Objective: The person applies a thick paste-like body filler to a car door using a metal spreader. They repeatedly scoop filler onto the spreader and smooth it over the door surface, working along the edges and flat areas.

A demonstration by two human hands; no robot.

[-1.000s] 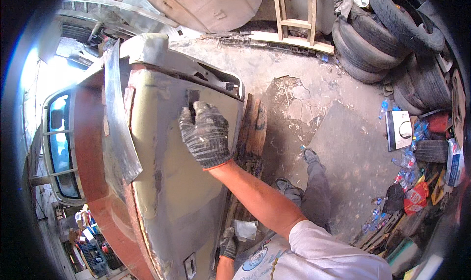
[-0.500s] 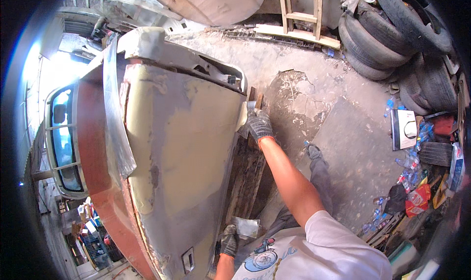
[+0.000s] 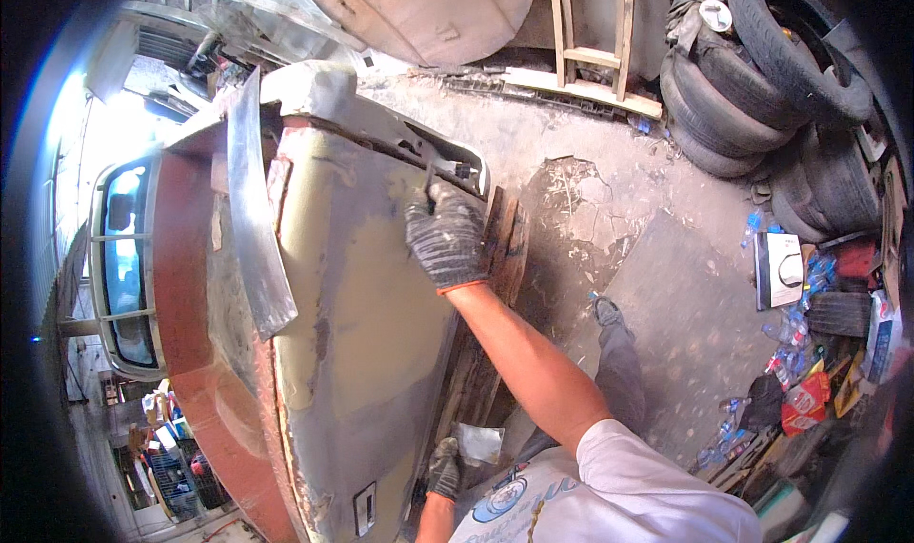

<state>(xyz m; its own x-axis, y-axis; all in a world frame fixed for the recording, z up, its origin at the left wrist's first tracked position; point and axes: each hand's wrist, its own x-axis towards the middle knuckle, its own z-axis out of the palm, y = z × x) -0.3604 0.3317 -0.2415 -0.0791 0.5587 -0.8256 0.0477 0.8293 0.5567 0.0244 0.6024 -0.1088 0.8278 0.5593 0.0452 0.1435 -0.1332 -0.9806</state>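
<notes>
A large vehicle body panel point(image 3: 371, 324), patched with yellowish filler and grey, fills the middle of the view. My right hand point(image 3: 446, 236), in a grey striped glove with an orange cuff, is on the panel near its far right edge. Its fingers are closed on a thin, flat tool point(image 3: 430, 176), mostly hidden by the glove. Lower down, beside the panel's right edge, my left hand point(image 3: 444, 469) wears a matching glove. It grips a small whitish flat plate point(image 3: 480, 443) by its left side.
A loose curved metal strip point(image 3: 255, 210) lies along the panel's left side, by reddish bodywork point(image 3: 186, 276). Wooden planks point(image 3: 495, 257) lie beside the panel's right side. Stacked tyres point(image 3: 733, 105), a wooden ladder-like frame point(image 3: 595, 58) and plastic bottles point(image 3: 790, 329) stand around the floor.
My right hand has moved from beyond the panel's right edge leftward and up onto its surface. My left hand and the whitish plate stay nearly in place. The view has shifted slightly.
</notes>
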